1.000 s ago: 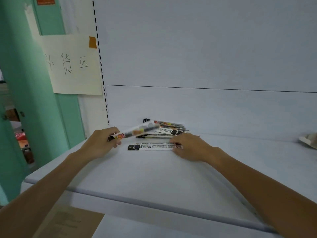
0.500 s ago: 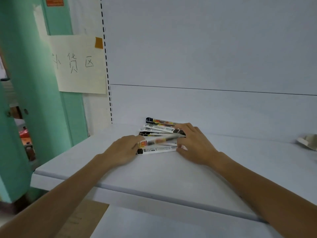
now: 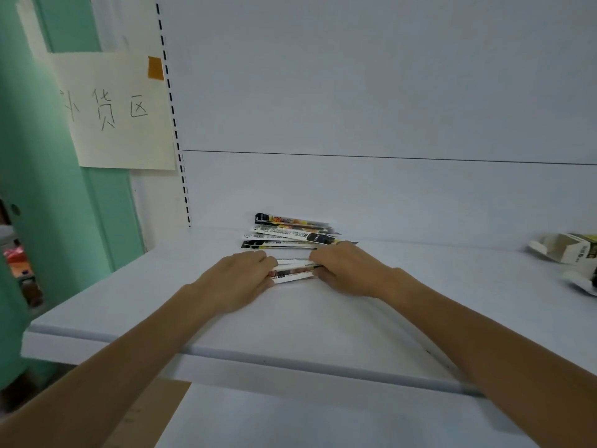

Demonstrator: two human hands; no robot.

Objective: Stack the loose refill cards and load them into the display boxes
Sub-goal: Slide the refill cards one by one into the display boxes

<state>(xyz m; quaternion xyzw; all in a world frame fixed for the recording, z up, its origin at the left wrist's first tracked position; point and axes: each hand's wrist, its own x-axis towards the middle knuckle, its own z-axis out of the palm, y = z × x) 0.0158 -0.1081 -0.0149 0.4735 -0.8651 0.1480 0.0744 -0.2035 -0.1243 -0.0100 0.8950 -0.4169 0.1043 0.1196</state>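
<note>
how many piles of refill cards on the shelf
2: a small stack pinched between left hand and right hand; a fanned pile just behind it. Others may hide under the hands.

We're looking at a white shelf (image 3: pixel 129 318) with a plain white back panel (image 3: pixel 355 92) behind it, one thin seam running across. A slotted upright (image 3: pixel 176 130) runs up the panel's left edge. Further left we've got a mint-green wall (image 3: pixel 48 221) and a cream handwritten note (image 3: pixel 119 124), orange tape (image 3: pixel 155 67) on its corner. Brown cardboard (image 3: pixel 155 412) shows below the shelf.

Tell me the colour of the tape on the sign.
Orange tape, seen in head view.
</note>
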